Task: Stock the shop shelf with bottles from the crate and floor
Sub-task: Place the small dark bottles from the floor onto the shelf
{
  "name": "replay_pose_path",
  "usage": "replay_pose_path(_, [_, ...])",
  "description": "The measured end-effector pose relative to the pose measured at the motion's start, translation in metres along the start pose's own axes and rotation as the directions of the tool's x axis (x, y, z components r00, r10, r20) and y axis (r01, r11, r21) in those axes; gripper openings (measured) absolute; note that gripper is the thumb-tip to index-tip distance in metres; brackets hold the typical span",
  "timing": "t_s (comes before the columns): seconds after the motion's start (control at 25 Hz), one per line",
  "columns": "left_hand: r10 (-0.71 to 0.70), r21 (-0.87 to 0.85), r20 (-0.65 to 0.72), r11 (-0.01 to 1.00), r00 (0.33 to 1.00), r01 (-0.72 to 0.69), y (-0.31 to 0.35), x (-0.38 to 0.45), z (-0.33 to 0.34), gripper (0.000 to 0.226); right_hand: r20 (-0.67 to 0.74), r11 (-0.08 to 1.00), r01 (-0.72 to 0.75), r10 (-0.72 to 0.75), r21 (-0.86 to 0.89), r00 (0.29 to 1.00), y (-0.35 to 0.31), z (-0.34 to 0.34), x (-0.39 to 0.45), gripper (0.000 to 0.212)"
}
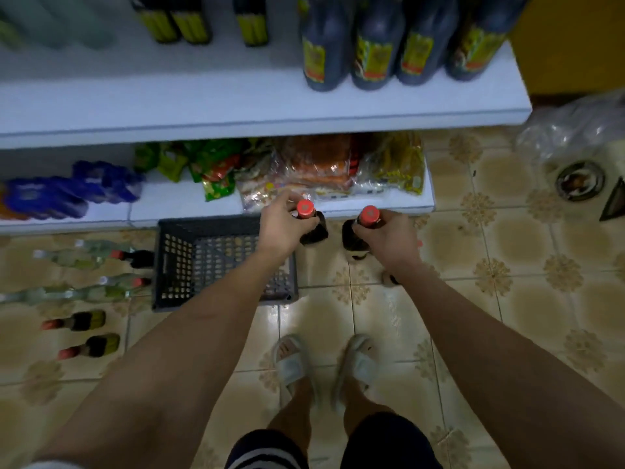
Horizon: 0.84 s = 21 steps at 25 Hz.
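My left hand (284,225) grips the neck of a dark red-capped bottle (316,231), held upright just right of the grey plastic crate (189,252). A second dark red-capped bottle (353,238) is gripped at the neck by my right hand (392,238), beside the first. Both bottles hang above the tiled floor in front of the low shelf. The white upper shelf (236,106) carries several large dark bottles (372,52) with yellow labels at its right end. On the floor left of the crate lie clear bottles (67,258) and two small dark bottles (84,333).
The lower shelf (389,203) holds snack packets (321,164) and blue packs (67,194). A clear plastic bag (575,130) and a round metal dish (580,181) lie on the floor at right. My sandalled feet (321,367) stand on the tiles below the hands.
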<state>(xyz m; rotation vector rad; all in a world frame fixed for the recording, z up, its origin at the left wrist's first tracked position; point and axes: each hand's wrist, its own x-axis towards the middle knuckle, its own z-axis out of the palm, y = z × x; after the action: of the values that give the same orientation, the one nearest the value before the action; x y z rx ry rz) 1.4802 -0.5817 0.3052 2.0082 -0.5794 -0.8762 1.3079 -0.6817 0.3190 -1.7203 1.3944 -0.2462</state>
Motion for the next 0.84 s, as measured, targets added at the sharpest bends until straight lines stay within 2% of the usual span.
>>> replay_pose_path(0.2, [0.000,-0.134,-0.144,0.991,0.990,-0.020,0.074,-0.011,-0.085,0.033,0.046,0.986,0.162,-0.164,0.028,0.985,-0.107,-0.018,0.006,0.016])
replay_pose_path(0.28, [0.020,-0.152,-0.189,0.987,0.982,-0.050,0.098,-0.015,-0.118,0.032,0.068,0.979,0.198,-0.201,0.051,0.977,-0.153,-0.027,0.006,0.023])
replay_pose_path(0.4, [0.049,-0.147,-0.273,0.985,0.961,-0.092,0.128,-0.025,-0.165,0.032,0.079,0.963,0.261,-0.265,0.063,0.961,-0.220,-0.036,0.001,0.015])
replay_pose_path(0.6, [0.062,-0.246,-0.385,0.955,0.921,-0.167,0.168,-0.026,-0.239,0.033,0.108,0.922,0.383,-0.387,0.056,0.916,-0.310,-0.026,-0.008,0.021])
replay_pose_path(0.72, [0.074,-0.267,-0.407,0.944,0.910,-0.196,0.175,-0.006,-0.282,0.039,0.084,0.912,0.408,-0.405,-0.027,0.910,-0.342,0.000,-0.002,0.025])
replay_pose_path(0.84, [0.069,-0.302,-0.389,0.933,0.919,-0.198,0.159,0.029,-0.320,0.037,0.063,0.935,0.352,-0.349,-0.039,0.935,-0.358,0.043,0.008,0.029])
